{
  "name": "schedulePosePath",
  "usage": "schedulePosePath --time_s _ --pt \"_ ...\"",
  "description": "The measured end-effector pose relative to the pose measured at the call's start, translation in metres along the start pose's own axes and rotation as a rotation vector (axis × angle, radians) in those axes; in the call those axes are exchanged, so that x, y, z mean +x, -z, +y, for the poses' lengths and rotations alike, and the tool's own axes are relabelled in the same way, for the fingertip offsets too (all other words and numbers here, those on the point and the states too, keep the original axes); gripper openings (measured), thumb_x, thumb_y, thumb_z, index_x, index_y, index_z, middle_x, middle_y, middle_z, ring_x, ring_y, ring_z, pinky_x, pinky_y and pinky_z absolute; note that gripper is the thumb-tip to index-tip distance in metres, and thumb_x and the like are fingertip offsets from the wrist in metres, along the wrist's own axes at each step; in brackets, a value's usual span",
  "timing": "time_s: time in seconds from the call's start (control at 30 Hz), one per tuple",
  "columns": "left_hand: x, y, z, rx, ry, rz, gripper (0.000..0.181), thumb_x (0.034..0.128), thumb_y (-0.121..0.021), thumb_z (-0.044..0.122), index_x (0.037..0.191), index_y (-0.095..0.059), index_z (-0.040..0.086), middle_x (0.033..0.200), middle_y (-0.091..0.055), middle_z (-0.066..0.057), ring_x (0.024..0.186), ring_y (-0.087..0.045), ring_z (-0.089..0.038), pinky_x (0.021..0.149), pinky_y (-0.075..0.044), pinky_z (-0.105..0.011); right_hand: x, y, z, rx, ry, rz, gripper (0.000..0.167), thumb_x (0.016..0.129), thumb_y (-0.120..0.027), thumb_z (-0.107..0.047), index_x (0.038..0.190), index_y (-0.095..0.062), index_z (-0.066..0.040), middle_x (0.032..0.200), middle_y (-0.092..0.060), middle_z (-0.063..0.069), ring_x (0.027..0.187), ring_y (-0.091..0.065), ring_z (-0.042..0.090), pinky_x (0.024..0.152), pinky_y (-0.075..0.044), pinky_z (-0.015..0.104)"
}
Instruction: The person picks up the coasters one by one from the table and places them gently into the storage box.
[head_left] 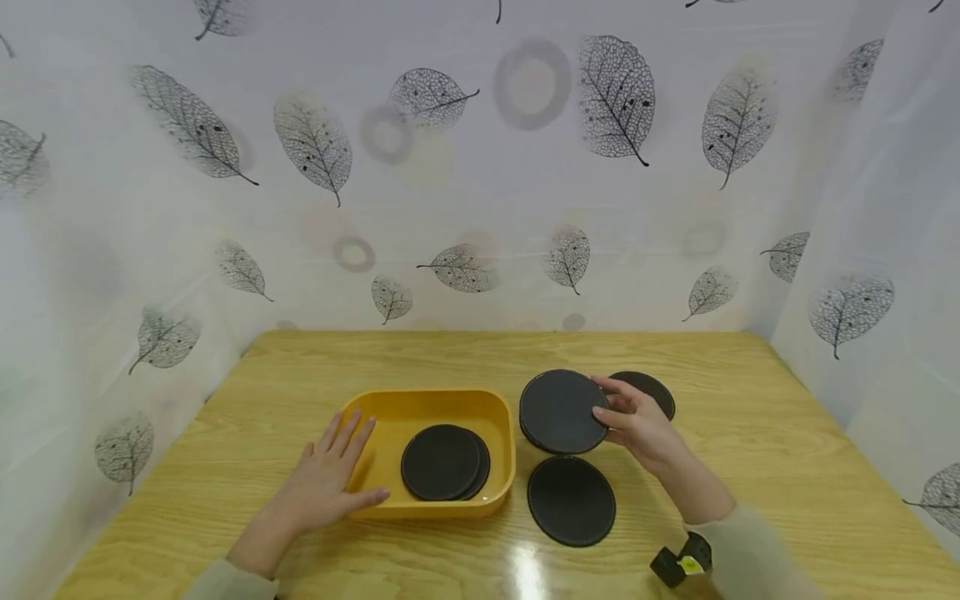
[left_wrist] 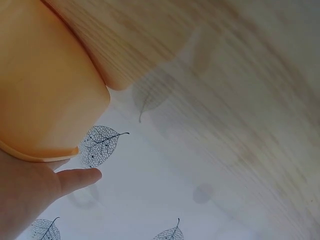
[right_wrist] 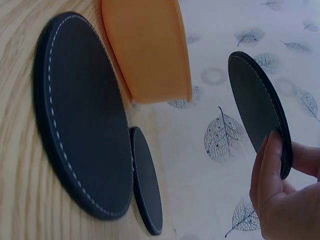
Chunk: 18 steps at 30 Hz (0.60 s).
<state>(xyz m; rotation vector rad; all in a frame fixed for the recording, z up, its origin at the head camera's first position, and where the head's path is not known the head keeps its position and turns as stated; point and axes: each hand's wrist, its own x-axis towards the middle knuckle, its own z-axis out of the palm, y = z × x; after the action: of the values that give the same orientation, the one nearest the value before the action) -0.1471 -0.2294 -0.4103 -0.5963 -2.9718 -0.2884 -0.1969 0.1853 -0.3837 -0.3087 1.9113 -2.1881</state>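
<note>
My right hand (head_left: 647,429) pinches a round black coaster (head_left: 564,412) with stitching along its edge. In the right wrist view, the held coaster (right_wrist: 257,107) is clear of the table, with fingers on one face and the thumb on the other. A second coaster (head_left: 572,502) lies flat just nearer to me, and a third coaster (head_left: 651,393) is partly hidden behind my right hand. My left hand (head_left: 318,483) rests at the left rim of a yellow plastic bin (head_left: 504,433), fingers spread and straight. Inside the bin, two overlapping black coasters (head_left: 440,462) lie toward the right front.
A light wooden table (head_left: 750,433) bears everything. White cloth (head_left: 480,192) printed with dark leaves hangs behind and at both sides. A small black device (head_left: 681,562) sits at my right wrist by the sleeve.
</note>
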Motion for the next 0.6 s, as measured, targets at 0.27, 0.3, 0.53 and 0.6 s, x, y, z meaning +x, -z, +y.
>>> schedulePosePath --time_s 0.27,0.3,0.53,0.6 --pt "0.000 0.001 0.000 0.000 -0.003 0.001 0.090 0.0772 -0.052 0.060 0.141 -0.018 0.007 0.145 -0.012 -0.018 0.129 -0.007 -0.040 0.084 -0.023 -0.068 0.009 -0.018 0.007 0.028 -0.026 -0.038 0.059 0.085 -0.055 0.001 0.135 -0.023 0.008 0.093 -0.048 0.010 0.074 -0.060 0.015 0.066 -0.050 0.029" --pt "0.000 0.002 0.000 0.001 -0.004 0.001 0.090 0.0773 -0.052 0.059 0.141 -0.018 0.007 0.145 -0.012 -0.018 0.129 -0.007 -0.039 0.084 -0.023 -0.068 0.011 -0.020 0.008 0.034 -0.030 -0.041 0.059 0.085 -0.054 0.001 0.135 -0.023 0.008 0.093 -0.048 0.010 0.074 -0.060 0.015 0.065 -0.050 0.029" --pt "0.001 0.002 0.001 0.012 -0.009 0.006 0.089 0.0774 -0.052 0.059 0.141 -0.020 0.006 0.144 -0.014 -0.018 0.129 -0.008 -0.040 0.084 -0.024 -0.067 0.020 -0.036 0.014 0.068 -0.056 -0.096 0.060 0.086 -0.052 0.002 0.136 -0.019 0.007 0.092 -0.051 0.007 0.078 -0.060 0.016 0.069 -0.050 0.031" --pt "0.001 0.002 0.001 0.011 -0.009 0.008 0.088 0.0774 -0.053 0.058 0.140 -0.020 0.005 0.144 -0.014 -0.019 0.129 -0.009 -0.040 0.084 -0.024 -0.068 0.023 -0.040 0.015 0.075 -0.059 -0.115 0.061 0.086 -0.052 0.001 0.136 -0.019 0.007 0.094 -0.052 0.007 0.080 -0.060 0.016 0.071 -0.050 0.032"
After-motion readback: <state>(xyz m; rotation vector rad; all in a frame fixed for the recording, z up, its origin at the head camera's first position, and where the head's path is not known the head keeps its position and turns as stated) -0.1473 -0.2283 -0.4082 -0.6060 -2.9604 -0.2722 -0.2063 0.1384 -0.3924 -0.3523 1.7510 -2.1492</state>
